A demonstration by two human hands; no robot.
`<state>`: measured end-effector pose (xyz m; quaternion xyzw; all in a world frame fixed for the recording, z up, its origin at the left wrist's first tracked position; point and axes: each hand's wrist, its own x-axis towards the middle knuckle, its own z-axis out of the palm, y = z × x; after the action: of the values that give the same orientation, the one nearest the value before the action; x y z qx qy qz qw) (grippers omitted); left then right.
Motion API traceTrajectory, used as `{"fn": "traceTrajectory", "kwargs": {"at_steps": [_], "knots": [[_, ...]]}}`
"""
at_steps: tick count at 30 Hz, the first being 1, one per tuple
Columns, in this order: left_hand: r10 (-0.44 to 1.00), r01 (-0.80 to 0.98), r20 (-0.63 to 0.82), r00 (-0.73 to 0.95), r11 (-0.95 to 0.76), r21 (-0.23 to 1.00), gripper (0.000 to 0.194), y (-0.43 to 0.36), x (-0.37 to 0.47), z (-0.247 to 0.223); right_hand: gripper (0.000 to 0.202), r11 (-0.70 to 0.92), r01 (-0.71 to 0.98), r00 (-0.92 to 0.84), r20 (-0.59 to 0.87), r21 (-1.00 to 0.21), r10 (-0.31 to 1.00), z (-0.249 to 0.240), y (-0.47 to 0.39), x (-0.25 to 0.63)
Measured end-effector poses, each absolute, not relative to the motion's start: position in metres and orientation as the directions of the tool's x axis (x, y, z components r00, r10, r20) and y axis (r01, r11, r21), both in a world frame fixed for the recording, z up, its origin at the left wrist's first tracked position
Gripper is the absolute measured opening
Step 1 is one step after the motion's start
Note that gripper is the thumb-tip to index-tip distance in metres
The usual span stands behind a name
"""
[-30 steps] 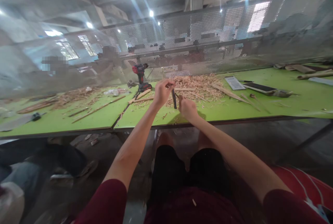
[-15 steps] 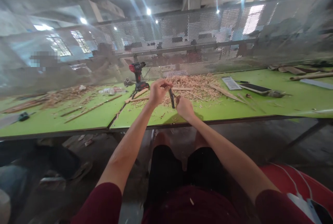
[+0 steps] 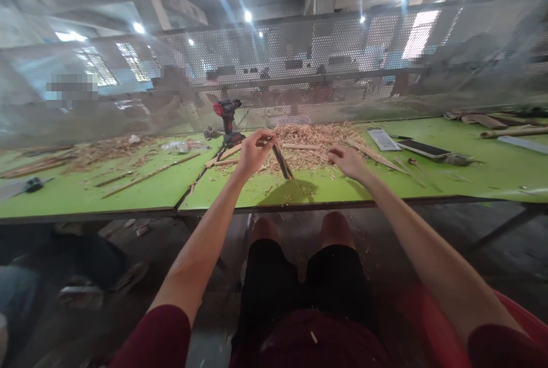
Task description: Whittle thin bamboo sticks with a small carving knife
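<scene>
My left hand (image 3: 253,156) pinches the upper end of a narrow dark stick (image 3: 280,161) with a pale edge. The stick slants down to the right, and a thin pale sliver (image 3: 295,181) sticks out near its lower end. Its shadow falls on the green tabletop (image 3: 325,190). Off to the right, my right hand (image 3: 347,161) is apart from the stick, its fingers curled in front of the wood shavings (image 3: 317,135). Whatever those fingers may hold is too small to make out. Beyond the hands, a flat pale wood strip (image 3: 299,146) lies among the shavings.
A red and black cordless drill (image 3: 228,120) stands at the back left, near a clear plastic bottle (image 3: 177,146). Thin rods (image 3: 149,176) lie further left. A phone (image 3: 424,148) and a white packet (image 3: 383,138) rest at right. A perforated screen (image 3: 282,65) runs behind.
My right hand has drawn away from the stick to the right. My left hand has shifted slightly left, and the stick now slants more, with a pale sliver showing at its lower end.
</scene>
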<state>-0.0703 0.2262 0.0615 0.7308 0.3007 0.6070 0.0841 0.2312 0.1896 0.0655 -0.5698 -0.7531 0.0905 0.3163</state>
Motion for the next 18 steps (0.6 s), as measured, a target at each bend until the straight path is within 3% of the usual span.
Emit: {"fn": "traceTrajectory", "kwargs": {"at_steps": [9, 12, 18], "knots": [[0.588, 0.239, 0.787, 0.189, -0.805, 0.544, 0.009, 0.211, -0.089, 0.065, 0.017, 0.140, 0.601, -0.026, 0.156, -0.787, 0.987, 0.043, 0.218, 0.273], [0.590, 0.248, 0.789, 0.173, -0.801, 0.545, 0.012, 0.200, -0.083, 0.063, 0.016, 0.205, 0.641, -0.137, 0.153, -0.739, 0.979, 0.046, 0.234, 0.250], [0.518, 0.388, 0.855, -0.004, -0.788, 0.479, 0.011, 0.158, -0.111, 0.065, 0.027, 0.382, 0.770, -0.399, 0.082, -0.511, 0.913, 0.095, 0.274, 0.176]]}}
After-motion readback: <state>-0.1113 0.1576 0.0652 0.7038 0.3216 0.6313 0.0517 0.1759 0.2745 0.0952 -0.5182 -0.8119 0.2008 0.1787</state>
